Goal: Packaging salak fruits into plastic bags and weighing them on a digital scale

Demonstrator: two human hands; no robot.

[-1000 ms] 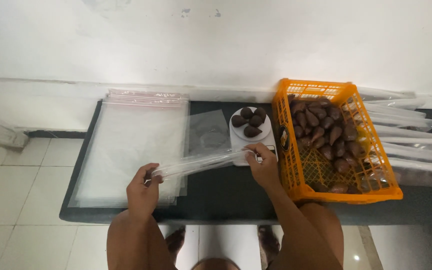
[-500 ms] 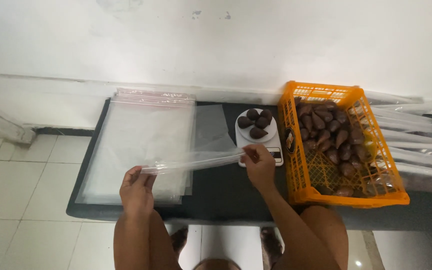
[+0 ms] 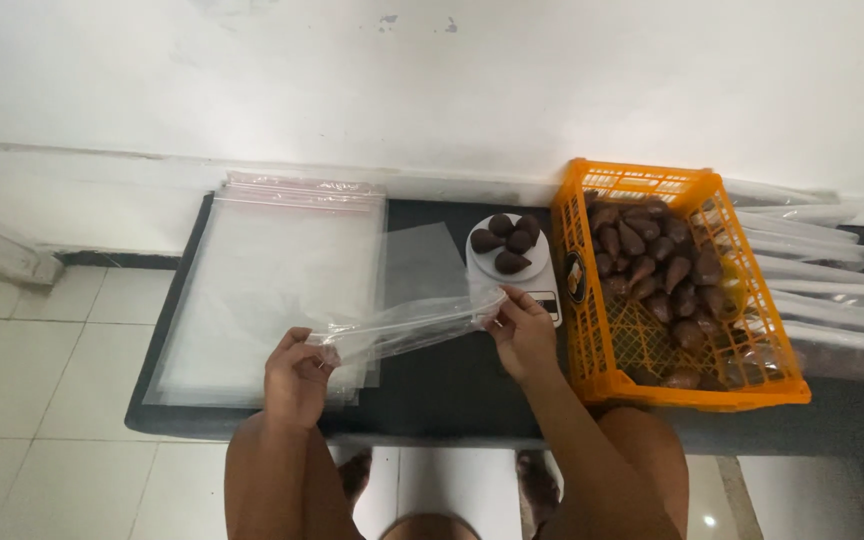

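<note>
A clear plastic bag [image 3: 404, 322] is stretched between both hands above the dark table [image 3: 452, 385]. My left hand [image 3: 297, 375] pinches its left end near the table's front edge. My right hand [image 3: 522, 330] grips the right end just in front of a small white scale [image 3: 512, 262]. Several dark brown pointed fruits [image 3: 507, 240] sit on the scale's plate.
A stack of clear zip bags [image 3: 272, 280] lies flat on the table's left half. An orange plastic crate [image 3: 667, 285] with several of the same brown fruits stands right of the scale. Filled clear bags [image 3: 832, 290] lie in a row at the far right. White wall behind, tiled floor below.
My left hand has moved right and nearer my right hand, so the bag now hangs slacker and more bunched. The right hand stays by the scale.
</note>
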